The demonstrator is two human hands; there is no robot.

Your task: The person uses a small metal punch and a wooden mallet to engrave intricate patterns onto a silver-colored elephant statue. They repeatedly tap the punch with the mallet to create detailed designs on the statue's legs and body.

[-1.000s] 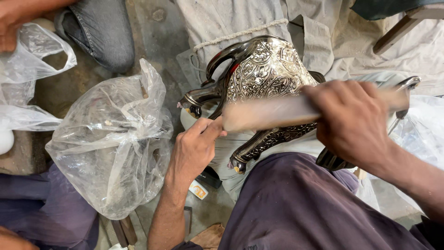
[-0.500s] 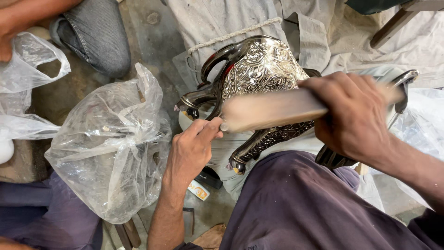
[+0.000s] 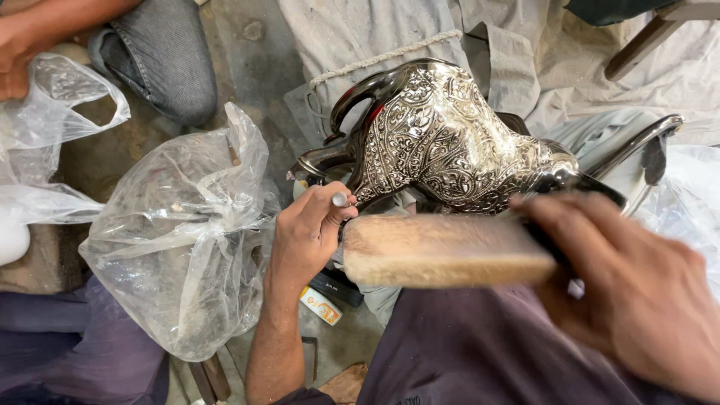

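The left hand (image 3: pixel 307 232) sits near the middle of the view, with its fingers curled tight around the lower edge of a shiny silver pot (image 3: pixel 457 146). The pot is covered in swirly patterns and lies on its side at about 12 o'clock from that hand, resting on the person's lap. It has dark curved handles at its 9 o'clock end. The right hand (image 3: pixel 637 292) is at 4 o'clock from the pot and looks blurry. Its fingers are wrapped around the end of a brush (image 3: pixel 446 251) with pale, soft bristles. The brush lies flat just below the pot, between the two hands, and its near end almost touches the left hand. A big clear bag (image 3: pixel 184 240) sits at 9 o'clock from the left hand. Another person's hand (image 3: pixel 15 64) holds a second bag (image 3: pixel 52 127) at the far 10 o'clock corner. A grey cloth (image 3: pixel 352 37) lies at 12 o'clock, behind the pot.
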